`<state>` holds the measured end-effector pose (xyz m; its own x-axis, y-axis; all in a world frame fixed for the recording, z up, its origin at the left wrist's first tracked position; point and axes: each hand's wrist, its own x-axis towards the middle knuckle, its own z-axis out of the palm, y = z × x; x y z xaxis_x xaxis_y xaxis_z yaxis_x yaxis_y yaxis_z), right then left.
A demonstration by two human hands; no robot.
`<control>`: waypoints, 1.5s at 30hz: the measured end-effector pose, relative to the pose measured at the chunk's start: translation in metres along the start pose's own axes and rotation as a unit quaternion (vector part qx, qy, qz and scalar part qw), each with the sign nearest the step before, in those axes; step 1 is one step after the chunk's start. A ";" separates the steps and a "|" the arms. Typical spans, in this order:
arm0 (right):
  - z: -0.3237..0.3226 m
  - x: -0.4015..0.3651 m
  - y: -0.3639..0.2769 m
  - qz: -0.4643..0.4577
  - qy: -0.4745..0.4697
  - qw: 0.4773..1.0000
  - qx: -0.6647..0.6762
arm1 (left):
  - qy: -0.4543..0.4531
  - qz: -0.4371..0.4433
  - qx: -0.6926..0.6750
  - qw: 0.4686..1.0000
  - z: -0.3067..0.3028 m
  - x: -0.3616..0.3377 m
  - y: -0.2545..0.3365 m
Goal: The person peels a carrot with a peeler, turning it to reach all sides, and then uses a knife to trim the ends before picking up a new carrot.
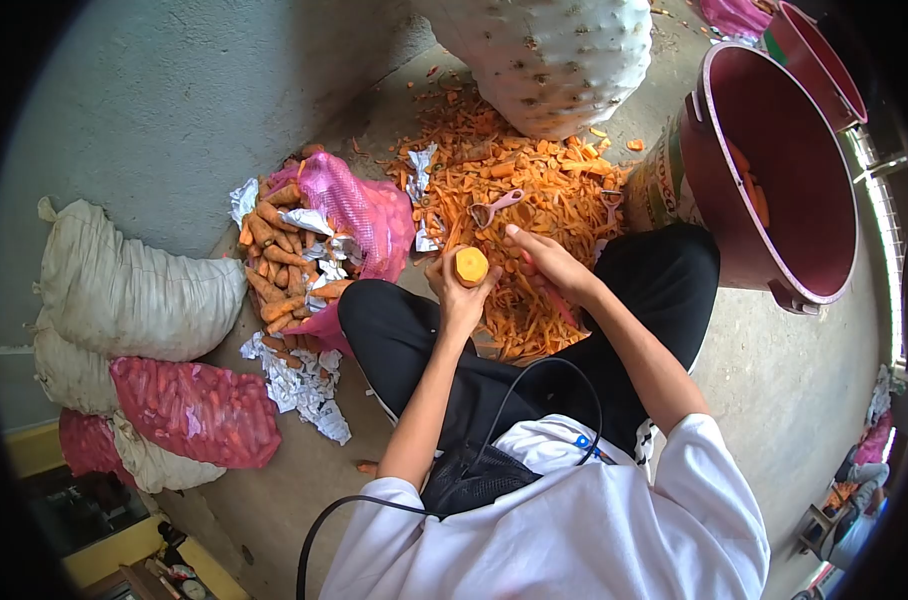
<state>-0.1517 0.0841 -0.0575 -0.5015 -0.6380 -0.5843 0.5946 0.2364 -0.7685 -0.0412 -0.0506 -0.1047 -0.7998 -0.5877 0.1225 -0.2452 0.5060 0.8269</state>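
My left hand (461, 290) is closed around a thick carrot (471, 266), its pale orange cut end facing up at me. Just to the right, my right hand (557, 268) grips a tool with a long pinkish-red handle (556, 300); its working end is too small to make out. The two hands are close together but apart, above a wide heap of orange carrot peelings (544, 180). A pink peeler (497, 207) lies on the heap just beyond my hands.
An open pink mesh sack (359, 215) spills unpeeled carrots (279, 250) and crumpled paper at left. Filled sacks (139, 290) lean by the wall. A dark red tub (709, 120) holding carrots stands right. A bulging white sack (554, 60) is ahead. Another person (864, 475) is far right.
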 end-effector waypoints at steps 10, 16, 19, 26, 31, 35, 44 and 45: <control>0.015 0.017 0.019 -0.260 0.084 0.868 -0.414 | -0.107 0.047 -0.002 0.993 0.008 0.003 -0.017; 0.010 0.015 0.002 -0.279 0.108 0.846 -0.442 | -0.227 -0.353 -0.610 0.673 -0.026 0.032 -0.011; 0.010 0.014 0.003 -0.282 -0.019 0.820 -0.498 | -0.258 -0.432 -0.649 0.571 -0.020 0.043 -0.024; -0.077 0.126 0.055 -0.034 0.102 0.881 -0.462 | -0.105 -0.513 -0.622 0.582 0.001 0.043 -0.051; -0.103 0.184 0.080 0.075 -0.009 0.829 -0.554 | -0.063 -0.514 -0.667 0.536 0.000 0.048 -0.048; -0.089 0.256 0.131 -0.033 0.315 0.846 -0.429 | -0.057 -0.513 -0.658 0.548 0.002 0.047 -0.050; -0.061 0.302 0.105 0.172 0.388 0.878 -0.223 | -0.049 -0.465 -0.639 0.611 0.001 0.048 -0.040; -0.061 0.302 0.106 0.169 0.389 0.872 -0.244 | -0.054 -0.462 -0.649 0.602 0.000 0.049 -0.039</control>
<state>-0.2783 -0.0382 -0.3316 -0.7363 0.1746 -0.6537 0.5488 0.7192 -0.4261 -0.0708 -0.0990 -0.1307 -0.6985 -0.1609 -0.6973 -0.0336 -0.9660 0.2565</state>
